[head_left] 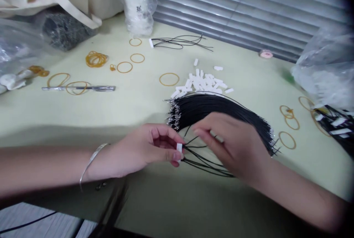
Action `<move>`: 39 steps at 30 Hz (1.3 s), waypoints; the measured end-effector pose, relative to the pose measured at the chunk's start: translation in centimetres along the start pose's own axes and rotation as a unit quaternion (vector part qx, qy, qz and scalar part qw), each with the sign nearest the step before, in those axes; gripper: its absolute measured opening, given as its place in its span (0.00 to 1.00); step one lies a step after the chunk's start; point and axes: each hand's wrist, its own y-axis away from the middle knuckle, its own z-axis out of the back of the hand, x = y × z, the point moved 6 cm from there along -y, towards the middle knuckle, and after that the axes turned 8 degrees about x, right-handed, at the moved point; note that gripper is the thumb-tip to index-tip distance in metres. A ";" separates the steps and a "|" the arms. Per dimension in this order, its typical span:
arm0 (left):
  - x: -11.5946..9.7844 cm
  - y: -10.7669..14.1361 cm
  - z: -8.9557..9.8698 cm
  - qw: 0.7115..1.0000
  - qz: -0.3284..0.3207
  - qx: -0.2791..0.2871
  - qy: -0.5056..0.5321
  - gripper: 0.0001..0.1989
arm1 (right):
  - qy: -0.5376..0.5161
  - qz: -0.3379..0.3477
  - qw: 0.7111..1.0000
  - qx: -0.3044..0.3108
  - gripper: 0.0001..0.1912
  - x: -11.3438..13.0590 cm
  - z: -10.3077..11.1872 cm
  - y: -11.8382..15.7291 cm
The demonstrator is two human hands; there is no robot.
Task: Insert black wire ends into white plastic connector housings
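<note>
Between the thumb and fingers of my left hand (162,146) is a small white connector housing (179,152). Several thin black wires (207,162) run out of it to the right, passing under my right hand (231,144). That hand is a little blurred, its thumb and index finger pinched together by a black wire close to the housing. A thick bundle of black wires (218,107) with metal-tipped ends lies just behind both hands. Beyond the bundle sits a heap of loose white connector housings (204,82).
Rubber bands (169,79) are scattered about, and a pen (102,88) lies at left. A wired connector (151,43) rests near a plastic-wrapped cup (137,13). Wires with white connectors (339,122) spill from a plastic bag (326,68) at right. Blinds (235,6) border the table's back.
</note>
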 end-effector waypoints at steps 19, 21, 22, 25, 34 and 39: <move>0.1 0.2 0.4 0.998 -0.024 -0.012 0.054 0.09 | -0.007 -0.016 1.000 -0.008 0.03 -0.4 1.2 0.3; 0.1 0.0 0.5 0.997 -0.029 -0.016 0.076 0.09 | -0.014 -0.034 0.999 0.015 0.03 0.7 1.1 1.1; 0.1 0.0 0.5 0.996 -0.028 -0.018 0.080 0.09 | -0.014 -0.044 0.999 0.023 0.02 1.0 0.9 1.4; 0.1 -0.1 0.5 0.997 -0.026 -0.020 0.077 0.08 | -0.005 -0.059 0.998 0.024 0.04 1.3 0.2 1.6; 0.1 -0.1 0.6 0.997 -0.032 -0.010 0.068 0.08 | 0.003 -0.069 0.997 0.028 0.06 1.0 -0.2 1.1; 0.4 0.1 0.6 0.999 -0.016 -0.019 0.046 0.08 | -0.004 -0.057 0.997 0.047 0.08 1.5 -0.6 0.8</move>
